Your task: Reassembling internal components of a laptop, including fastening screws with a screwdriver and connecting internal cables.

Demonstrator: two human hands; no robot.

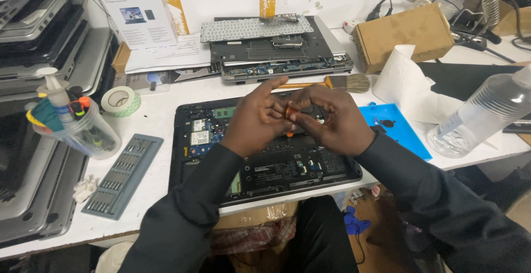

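Observation:
An opened black laptop lies bottom-up on the white table, its circuit boards exposed. Both my hands meet just above its middle. My left hand and my right hand pinch a small orange-handled screwdriver between their fingertips; its tip points down at the laptop. Most of the tool is hidden by my fingers. Black sleeves cover both my arms.
A grey screwdriver bit tray lies left of the laptop, by a plastic cup of tools and a tape roll. A blue parts mat, clear bottle, brush, cardboard box and another dismantled laptop surround it. Stacked laptops stand left.

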